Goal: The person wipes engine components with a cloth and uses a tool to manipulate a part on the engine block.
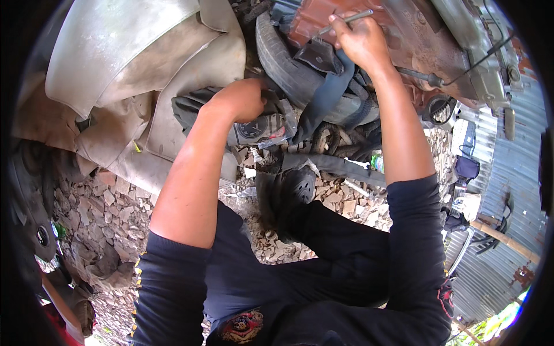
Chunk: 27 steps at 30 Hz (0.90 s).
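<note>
My right hand [359, 39] grips a thin metal rod tool [348, 21] against a rusty red-brown machine body [415, 40] at the top. My left hand [242, 98] reaches under a worn black tyre [283, 63]; its fingers are closed and partly hidden beside dark rubber parts. Just below that hand lies a clear packet holding a round gauge [262, 128]. Both forearms come up from dark sleeves at the bottom.
A large dusty grey tarpaulin [133, 63] covers the upper left. Broken stone rubble [109, 213] makes up the ground. Black rubber strips [334, 164] and a black shoe [294, 190] lie in the middle. Corrugated metal sheeting [508, 190] stands at right.
</note>
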Available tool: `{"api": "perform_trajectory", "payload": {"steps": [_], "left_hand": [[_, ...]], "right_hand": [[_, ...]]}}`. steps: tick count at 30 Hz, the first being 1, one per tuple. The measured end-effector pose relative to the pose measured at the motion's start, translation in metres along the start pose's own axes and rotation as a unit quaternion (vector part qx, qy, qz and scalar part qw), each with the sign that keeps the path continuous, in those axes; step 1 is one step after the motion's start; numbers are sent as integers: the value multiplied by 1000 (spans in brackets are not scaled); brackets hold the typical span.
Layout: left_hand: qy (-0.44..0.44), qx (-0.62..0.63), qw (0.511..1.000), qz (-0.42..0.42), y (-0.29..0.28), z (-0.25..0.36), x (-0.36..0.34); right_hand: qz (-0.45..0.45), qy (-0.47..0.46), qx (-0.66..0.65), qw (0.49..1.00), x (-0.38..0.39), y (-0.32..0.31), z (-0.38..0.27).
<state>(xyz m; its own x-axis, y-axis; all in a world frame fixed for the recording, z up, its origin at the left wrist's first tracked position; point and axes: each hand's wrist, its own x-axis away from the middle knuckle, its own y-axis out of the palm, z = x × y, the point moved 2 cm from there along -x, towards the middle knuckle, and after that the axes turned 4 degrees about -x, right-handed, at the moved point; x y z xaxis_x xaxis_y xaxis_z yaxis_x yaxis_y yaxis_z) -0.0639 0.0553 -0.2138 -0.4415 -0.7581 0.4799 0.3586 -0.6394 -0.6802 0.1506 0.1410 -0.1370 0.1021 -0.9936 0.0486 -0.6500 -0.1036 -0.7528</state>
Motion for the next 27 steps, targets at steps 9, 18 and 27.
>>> {"api": "perform_trajectory", "payload": {"steps": [9, 18, 27], "left_hand": [[-8, -2, 1000, 23, 4, -4, -3], [-14, -15, 1000, 3, 8, -4, -10], [-15, -22, 1000, -5, 14, 1, -11]], "right_hand": [[138, -65, 49, 987, 3, 18, 17], [83, -1, -4, 997, 24, 1, -2], [26, 24, -107, 994, 29, 1, 5]]}}
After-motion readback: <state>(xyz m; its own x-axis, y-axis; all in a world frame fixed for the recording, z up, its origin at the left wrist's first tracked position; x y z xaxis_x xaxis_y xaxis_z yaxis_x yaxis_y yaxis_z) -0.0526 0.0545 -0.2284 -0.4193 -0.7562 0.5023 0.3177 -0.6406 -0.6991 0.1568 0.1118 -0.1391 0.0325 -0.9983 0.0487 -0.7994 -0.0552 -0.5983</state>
